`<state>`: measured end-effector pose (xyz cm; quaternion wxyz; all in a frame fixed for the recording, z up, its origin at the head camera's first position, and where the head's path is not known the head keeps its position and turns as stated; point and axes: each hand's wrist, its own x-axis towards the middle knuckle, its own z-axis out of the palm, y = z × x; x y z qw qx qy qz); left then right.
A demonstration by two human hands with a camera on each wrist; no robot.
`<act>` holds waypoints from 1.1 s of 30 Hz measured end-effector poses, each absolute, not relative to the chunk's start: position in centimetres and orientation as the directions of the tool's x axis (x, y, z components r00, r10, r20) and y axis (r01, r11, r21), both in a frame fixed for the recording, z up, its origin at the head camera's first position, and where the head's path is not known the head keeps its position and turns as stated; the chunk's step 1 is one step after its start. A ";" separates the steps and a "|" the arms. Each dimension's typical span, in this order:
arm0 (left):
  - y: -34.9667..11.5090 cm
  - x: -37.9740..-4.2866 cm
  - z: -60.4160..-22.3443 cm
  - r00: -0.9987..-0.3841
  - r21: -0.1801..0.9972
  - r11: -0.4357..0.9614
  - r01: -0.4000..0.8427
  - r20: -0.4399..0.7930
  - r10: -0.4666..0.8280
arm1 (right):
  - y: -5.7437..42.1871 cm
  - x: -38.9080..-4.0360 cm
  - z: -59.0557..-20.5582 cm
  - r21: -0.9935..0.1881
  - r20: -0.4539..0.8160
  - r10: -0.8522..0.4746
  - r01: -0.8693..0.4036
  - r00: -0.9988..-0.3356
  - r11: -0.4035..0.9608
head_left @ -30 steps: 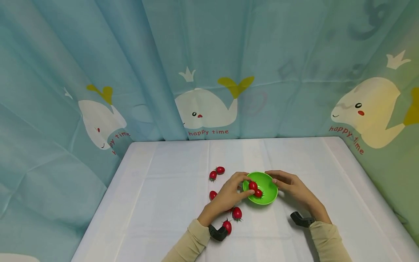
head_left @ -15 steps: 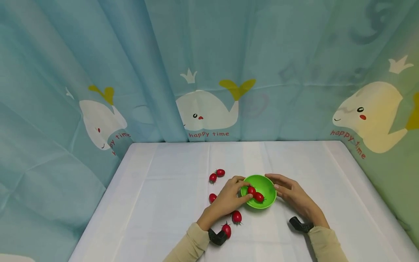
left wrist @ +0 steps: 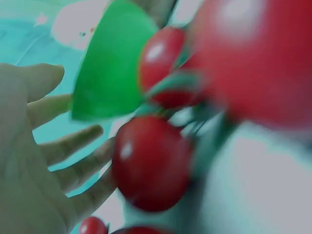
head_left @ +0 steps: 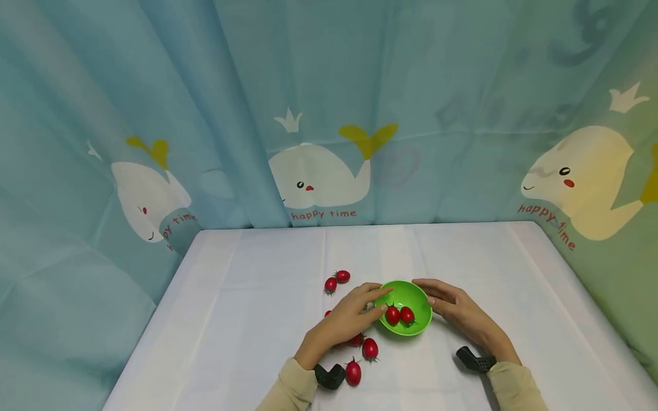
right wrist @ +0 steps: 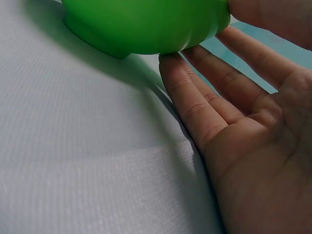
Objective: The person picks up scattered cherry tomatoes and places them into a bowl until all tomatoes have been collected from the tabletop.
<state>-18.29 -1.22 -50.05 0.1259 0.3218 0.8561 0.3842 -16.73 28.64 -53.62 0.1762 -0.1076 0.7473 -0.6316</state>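
A small green bowl (head_left: 411, 294) stands on the white-covered table with two cherry tomatoes (head_left: 407, 315) in it. My left hand (head_left: 346, 315) is at the bowl's left side, its fingertips over the rim; in the left wrist view this hand (left wrist: 34, 146) has spread fingers and holds nothing. On the bowl's right side my right hand (head_left: 465, 311) rests its fingers and thumb against the wall. The right wrist view shows straight fingers (right wrist: 195, 102) touching the bowl (right wrist: 146, 24) low on its side. Loose cherry tomatoes (left wrist: 151, 163) lie close under my left wrist.
Beyond my left hand two more cherry tomatoes (head_left: 342, 277) lie together. Several others, such as the one at the front (head_left: 353, 372), lie around the left forearm, partly hidden by it. A blue curtain (head_left: 437, 114) with whale prints hangs behind the table (head_left: 267, 319).
My left hand has let go of the cherry tomato, which now lies in the bowl beside the other. Its fingers have opened and drawn back slightly left. The right hand stays at the bowl.
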 end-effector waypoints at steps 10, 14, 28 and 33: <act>-5.5 -20.3 -49.8 -0.850 0.777 0.485 0.401 0.117 0.514 | 28.3 -16.1 -54.3 -0.990 -0.116 -0.382 0.076 -0.917 0.118; -7.1 -21.3 -49.9 -0.851 0.742 0.464 0.484 0.273 0.449 | 28.1 -16.2 -54.3 -0.989 -0.118 -0.378 0.073 -0.918 0.132; -9.8 -23.7 -53.7 -0.915 0.844 0.384 0.374 0.268 0.300 | 29.0 -17.2 -53.9 -0.988 -0.095 -0.397 0.038 -0.913 0.149; -10.2 -23.5 -54.4 -0.925 0.863 0.379 0.335 0.225 0.306 | 29.0 -17.0 -54.0 -0.988 -0.098 -0.404 0.041 -0.909 0.147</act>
